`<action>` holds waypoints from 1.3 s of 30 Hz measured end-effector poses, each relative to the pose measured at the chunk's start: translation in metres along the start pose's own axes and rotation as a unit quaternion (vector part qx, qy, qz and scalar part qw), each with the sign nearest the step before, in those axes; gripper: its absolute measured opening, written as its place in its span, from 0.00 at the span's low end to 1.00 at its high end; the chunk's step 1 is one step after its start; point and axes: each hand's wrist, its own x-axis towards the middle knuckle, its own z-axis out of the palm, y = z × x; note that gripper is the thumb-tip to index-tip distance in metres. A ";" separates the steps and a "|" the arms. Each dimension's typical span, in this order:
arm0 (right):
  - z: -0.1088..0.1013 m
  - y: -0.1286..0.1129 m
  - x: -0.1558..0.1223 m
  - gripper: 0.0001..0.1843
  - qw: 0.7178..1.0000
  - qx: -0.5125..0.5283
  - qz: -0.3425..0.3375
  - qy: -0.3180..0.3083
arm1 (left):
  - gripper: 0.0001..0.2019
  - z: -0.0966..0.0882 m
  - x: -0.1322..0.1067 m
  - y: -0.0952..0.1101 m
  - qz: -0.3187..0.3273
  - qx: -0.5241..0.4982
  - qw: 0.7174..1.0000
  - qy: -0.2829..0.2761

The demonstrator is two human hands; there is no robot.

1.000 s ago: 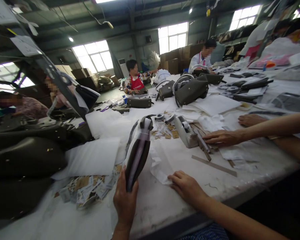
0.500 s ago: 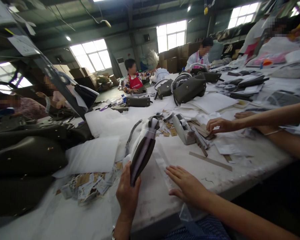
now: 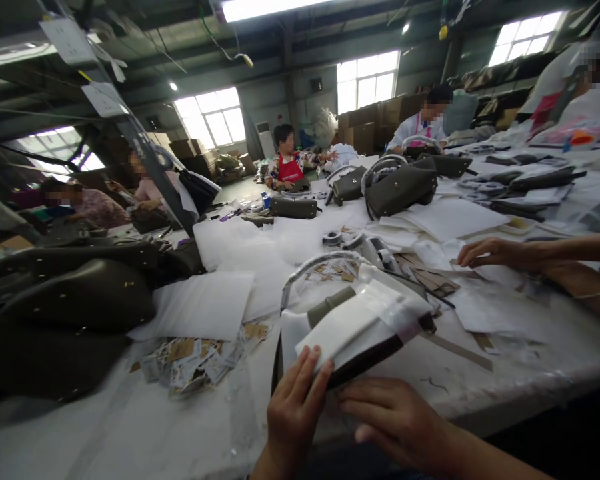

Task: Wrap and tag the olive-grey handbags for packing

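Note:
An olive handbag [image 3: 360, 323], partly wrapped in white paper and clear film, lies on its side near the table's front edge. My left hand [image 3: 293, 417] grips its near end, fingers laid over the white wrapping. My right hand [image 3: 397, 420] sits just right of it under the bag's lower edge, fingers curled; whether it holds anything is hidden. The bag's wrapped handle [image 3: 313, 267] arches up behind it.
A co-worker's hand [image 3: 490, 252] reaches in from the right over cardboard pieces. A tape dispenser [image 3: 375, 250] stands mid-table. Dark olive bags [image 3: 75, 300] pile up at the left, with white foam sheets [image 3: 203, 303] and paper scraps [image 3: 195, 357] beside. Other people sit at the far end.
The bag stood upright on its end in my left hand; now it lies turned on its side. My right hand left the table and came in under the bag.

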 end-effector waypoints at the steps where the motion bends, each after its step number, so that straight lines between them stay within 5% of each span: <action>1: -0.010 -0.006 -0.003 0.18 1.000 0.003 -0.002 0.014 | 0.21 0.003 -0.007 0.003 0.019 -0.006 1.000 -0.011; 4: -0.034 0.001 0.011 0.14 0.995 -0.004 0.051 0.081 | 0.20 0.011 -0.021 0.010 0.064 -0.011 0.997 -0.036; 7: -0.042 0.041 0.052 0.14 0.979 -0.019 0.173 0.106 | 0.20 0.013 -0.023 0.012 0.078 0.000 0.996 -0.052; 12: -0.024 0.120 0.129 0.13 0.929 -0.081 0.361 -0.009 | 0.18 0.011 -0.017 0.012 0.090 0.003 0.995 -0.043; 18: 0.004 0.155 0.170 0.16 0.886 -0.048 0.460 -0.038 | 0.17 0.014 -0.022 0.012 0.095 -0.004 0.995 -0.027; 22: 0.005 0.160 0.168 0.13 0.882 0.090 0.461 -0.042 | 0.16 0.016 -0.022 0.011 0.091 -0.009 0.995 -0.029; 29: -0.001 0.142 0.161 0.09 0.860 0.340 0.379 0.042 | 0.17 0.016 -0.020 0.010 0.075 -0.015 0.996 -0.037; 34: 0.004 0.132 0.177 0.15 0.831 0.416 0.346 0.128 | 0.17 0.017 -0.012 0.013 0.073 -0.015 0.996 -0.057; 39: -0.006 0.121 0.188 0.22 0.823 0.439 0.310 0.186 | 0.16 0.022 -0.009 0.021 0.042 -0.017 0.999 -0.019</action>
